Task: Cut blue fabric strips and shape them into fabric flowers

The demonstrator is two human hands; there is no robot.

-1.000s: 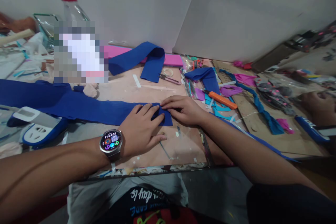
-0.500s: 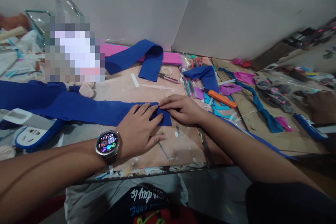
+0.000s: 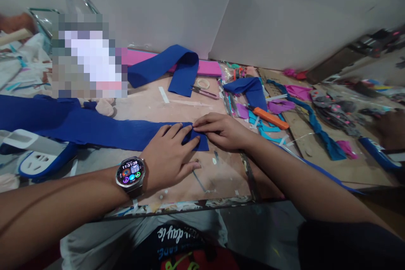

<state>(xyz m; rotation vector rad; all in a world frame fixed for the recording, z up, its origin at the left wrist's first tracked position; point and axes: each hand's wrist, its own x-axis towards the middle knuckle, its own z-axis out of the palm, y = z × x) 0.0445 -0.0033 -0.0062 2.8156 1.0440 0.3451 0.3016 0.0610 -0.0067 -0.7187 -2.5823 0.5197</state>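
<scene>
A long strip of blue fabric (image 3: 120, 133) lies across the table from the left, its right end under both of my hands. My left hand (image 3: 171, 152), with a smartwatch (image 3: 130, 174) on the wrist, rests flat on the strip with its fingers spread and its thumb on the tabletop. At the upper edge of the strip's right end, my right hand (image 3: 223, 131) has its thumb and fingertips pressed together on the fabric. The fingertips of the two hands almost meet. What exactly lies between the right fingertips is hidden.
Behind stand a pink box (image 3: 209, 68) with a folded blue strip (image 3: 183, 67) over it, and small scissors (image 3: 205, 92). An orange-handled cutter (image 3: 270, 118) lies among scraps at right. A white-and-blue power socket (image 3: 41, 162) sits at left. Another person's hand (image 3: 394, 128) is far right.
The view has shifted slightly. Both hands keep the same place on the blue strip, with no clear movement of fabric or fingers.
</scene>
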